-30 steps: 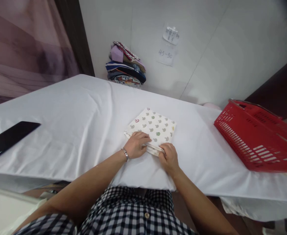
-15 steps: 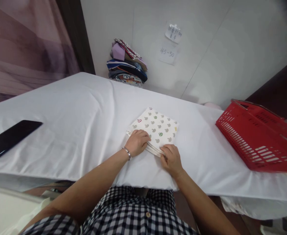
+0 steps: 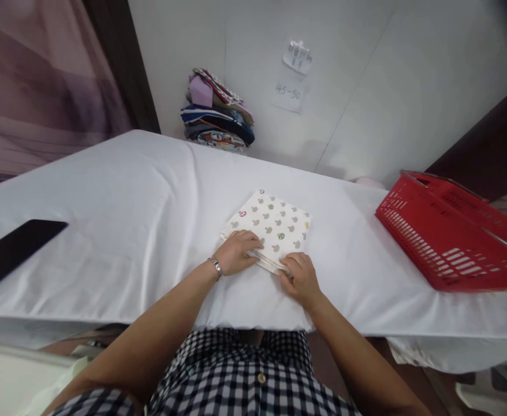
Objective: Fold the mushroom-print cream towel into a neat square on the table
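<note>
Nearest: checked shirt (image 3: 236, 387) w/ button, both forearms reaching fwd over table edge. Left hand (image 3: 235, 253), bracelet (image 3: 215, 267) at wrist, lies palm-down on near-left edge of folded cloth (image 3: 275, 222), fingers curled over the layered edge, pressing/gripping it. Right hand (image 3: 299, 277) at near-right corner of same cloth, fingertips pinching the stacked edge. Cloth is cream w/ small grey, red, green motifs, folded into a square, flat on white table cover (image 3: 127, 202), about centre, just ahead of both hands. Black phone (image 3: 13, 251) far left on cover, well apart. Red basket (image 3: 448, 237) right, tilted, on table end. Far back vs wall: pile of folded clothes (image 3: 216, 118); paper notes (image 3: 292, 86) on wall, one reads 45-50.
</note>
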`<state>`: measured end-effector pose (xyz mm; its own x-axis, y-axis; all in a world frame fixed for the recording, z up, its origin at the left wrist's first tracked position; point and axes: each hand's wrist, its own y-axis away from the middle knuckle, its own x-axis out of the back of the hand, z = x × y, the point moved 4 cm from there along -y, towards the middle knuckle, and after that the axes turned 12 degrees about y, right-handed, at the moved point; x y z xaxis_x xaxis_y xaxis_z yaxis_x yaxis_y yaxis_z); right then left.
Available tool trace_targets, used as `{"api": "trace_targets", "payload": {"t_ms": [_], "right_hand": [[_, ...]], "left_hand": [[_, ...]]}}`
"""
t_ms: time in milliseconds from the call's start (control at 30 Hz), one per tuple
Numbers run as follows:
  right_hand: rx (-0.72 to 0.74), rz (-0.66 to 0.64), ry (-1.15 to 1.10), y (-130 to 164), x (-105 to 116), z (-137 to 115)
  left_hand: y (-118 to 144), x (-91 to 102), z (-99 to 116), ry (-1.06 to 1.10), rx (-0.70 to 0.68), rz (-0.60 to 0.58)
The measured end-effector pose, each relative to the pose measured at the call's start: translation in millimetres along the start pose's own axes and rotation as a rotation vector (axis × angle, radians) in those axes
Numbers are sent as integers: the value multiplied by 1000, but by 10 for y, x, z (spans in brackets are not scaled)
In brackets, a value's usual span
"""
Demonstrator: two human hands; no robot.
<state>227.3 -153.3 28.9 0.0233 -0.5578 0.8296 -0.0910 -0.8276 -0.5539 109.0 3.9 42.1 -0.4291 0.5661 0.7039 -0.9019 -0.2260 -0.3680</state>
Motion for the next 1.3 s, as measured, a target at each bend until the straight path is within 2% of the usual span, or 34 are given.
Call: {"api": "trace_targets", "payload": {"t_ms": [367, 767, 867, 967, 1100, 1200, 1300], "right_hand": [[55, 59, -15, 25, -1, 13], [62, -44, 153, 36, -54, -77], [78, 4, 195, 67, -22, 57], [8, 70, 272, 114, 29, 332], [-44, 39, 285, 185, 46, 539], [-60, 8, 251, 174, 86, 464], [-53, -27, 219, 72, 122, 293]], "left_hand": [[-14, -26, -21, -63, 21, -1], [7, 8, 23, -123, 19, 16], [37, 71, -12, -106, 14, 37], [52, 113, -61, -98, 43, 59], [40, 99, -87, -42, 51, 61], [24, 100, -116, 13, 70, 141], [31, 139, -213, 25, 198, 328]]}}
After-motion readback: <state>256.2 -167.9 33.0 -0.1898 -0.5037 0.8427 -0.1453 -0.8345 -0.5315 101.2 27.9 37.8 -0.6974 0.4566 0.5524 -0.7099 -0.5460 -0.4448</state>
